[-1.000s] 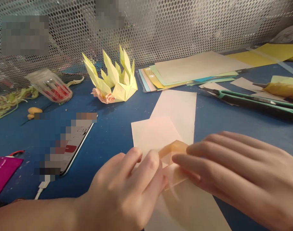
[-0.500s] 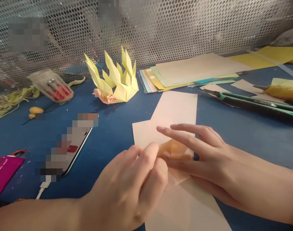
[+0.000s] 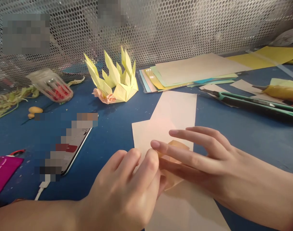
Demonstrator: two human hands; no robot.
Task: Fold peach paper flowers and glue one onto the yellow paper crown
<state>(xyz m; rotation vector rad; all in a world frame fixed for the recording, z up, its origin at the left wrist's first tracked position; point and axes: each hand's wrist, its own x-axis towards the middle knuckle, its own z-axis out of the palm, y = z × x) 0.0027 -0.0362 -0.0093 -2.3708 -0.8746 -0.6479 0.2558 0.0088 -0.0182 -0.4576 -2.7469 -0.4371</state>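
Folded paper (image 3: 178, 145), ctr. front, over pale sheets (image 3: 177, 107). L. hand (image 3: 127, 186) curls round its L. side, apparently pinching; R. hand (image 3: 223, 160) spreads open across it, not clenched. Best: light L. pinch, edges aligned, R. fingers pressing creases evenly, w/o buckling.

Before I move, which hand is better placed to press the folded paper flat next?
Right, I'd say: the right hand has its fingers spread and extended over the folded paper, while the left hand is curled at the paper's left side.
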